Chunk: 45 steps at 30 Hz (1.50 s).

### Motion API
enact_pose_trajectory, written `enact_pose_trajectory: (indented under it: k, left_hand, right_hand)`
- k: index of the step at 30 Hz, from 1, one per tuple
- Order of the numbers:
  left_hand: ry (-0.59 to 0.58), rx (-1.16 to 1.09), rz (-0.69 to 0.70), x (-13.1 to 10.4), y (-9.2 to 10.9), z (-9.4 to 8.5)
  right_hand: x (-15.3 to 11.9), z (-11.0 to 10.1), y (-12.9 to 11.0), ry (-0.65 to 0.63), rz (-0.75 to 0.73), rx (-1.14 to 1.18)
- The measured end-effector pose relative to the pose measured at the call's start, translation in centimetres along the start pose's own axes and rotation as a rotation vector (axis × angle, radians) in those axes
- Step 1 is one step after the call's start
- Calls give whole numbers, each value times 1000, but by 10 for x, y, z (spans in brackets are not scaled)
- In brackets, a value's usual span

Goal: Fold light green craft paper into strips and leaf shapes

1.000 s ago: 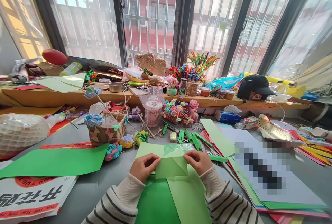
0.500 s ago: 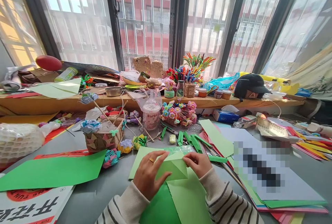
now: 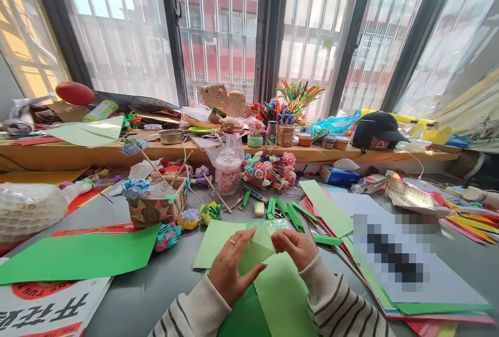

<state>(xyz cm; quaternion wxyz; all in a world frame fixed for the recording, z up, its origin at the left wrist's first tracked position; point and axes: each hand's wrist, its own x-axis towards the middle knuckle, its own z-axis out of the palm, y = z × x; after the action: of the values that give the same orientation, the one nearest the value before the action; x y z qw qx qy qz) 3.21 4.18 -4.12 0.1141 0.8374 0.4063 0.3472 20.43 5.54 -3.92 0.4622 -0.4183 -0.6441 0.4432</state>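
Observation:
A folded piece of light green paper (image 3: 257,247) is held between both hands above the table. My left hand (image 3: 234,267), with a ring on one finger, has its fingers behind or along the paper and its thumb at the lower edge. My right hand (image 3: 295,247) pinches the paper's right corner between thumb and fingers. Beneath lie a light green sheet (image 3: 286,295) and a darker green sheet (image 3: 244,316). Another light green sheet (image 3: 212,243) spreads out past my left hand.
Folded green strips (image 3: 292,215) lie beyond my right hand. A stack of coloured paper (image 3: 409,264) is at the right, a green sheet (image 3: 89,256) at the left. A woven basket (image 3: 156,209), paper flowers (image 3: 210,213) and a lidded cup (image 3: 228,173) stand towards the windowsill (image 3: 339,156).
My left hand has moved slightly right and closed more around the folded paper. The paper's flap has turned more upright, and my right hand has shifted slightly left with its corner.

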Motion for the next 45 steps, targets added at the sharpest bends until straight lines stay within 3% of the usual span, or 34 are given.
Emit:
enact_pose_trajectory:
  k: [5,14,22,27,33,45]
  left_hand:
    - [-18,-285,-152,0,4,0]
    - [-78,-594,-331,0,7,-2]
    - [-111,-1046,-321,2,4,-1]
    - [-158,-1305,-360,2,-9,4]
    - [-67,-1179,-621,0,-11,5]
    - [-23,-999,-837,2,-11,6]
  right_hand:
    - [-6,11,-2,-136,-61,-110]
    - [-5,13,-2,-93,-79,-173]
    - [-5,11,-3,-72,-9,-38]
    - [-3,8,-2,-15,15,83]
    - [-1,6,5,49,65,136]
    - [0,8,13,13,109,113]
